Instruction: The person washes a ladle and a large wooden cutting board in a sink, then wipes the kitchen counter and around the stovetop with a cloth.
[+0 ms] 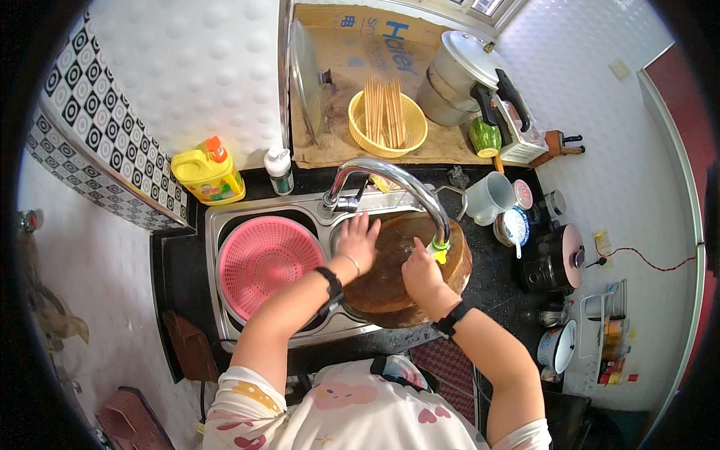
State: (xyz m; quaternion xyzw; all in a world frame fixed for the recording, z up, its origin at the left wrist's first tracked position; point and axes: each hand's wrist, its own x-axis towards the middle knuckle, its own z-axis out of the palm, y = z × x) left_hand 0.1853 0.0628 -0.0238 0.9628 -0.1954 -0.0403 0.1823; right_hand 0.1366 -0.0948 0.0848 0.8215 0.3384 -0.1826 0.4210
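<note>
A thick round wooden chopping block (388, 281) lies over the right basin of a steel double sink (337, 332). My left hand (358, 244) is at the block's left edge, fingers spread, with nothing in its grasp. Beside the faucet's spout tip is my right hand (422, 274), its index finger extended and the others curled; whether it grips anything is hidden. The chrome gooseneck faucet (388, 167) arches over the block and ends in a nozzle (440, 253) with a green ring and yellow tab. In the left basin sits a pink plastic colander (270, 264).
Behind the sink stand a yellow detergent jug (211, 177), a white bottle (279, 171), a yellow basket (388, 126) of chopsticks and a pressure cooker (458, 79). To the right are a plastic measuring jug (488, 197), bowls (511, 226) and a rice cooker (554, 259).
</note>
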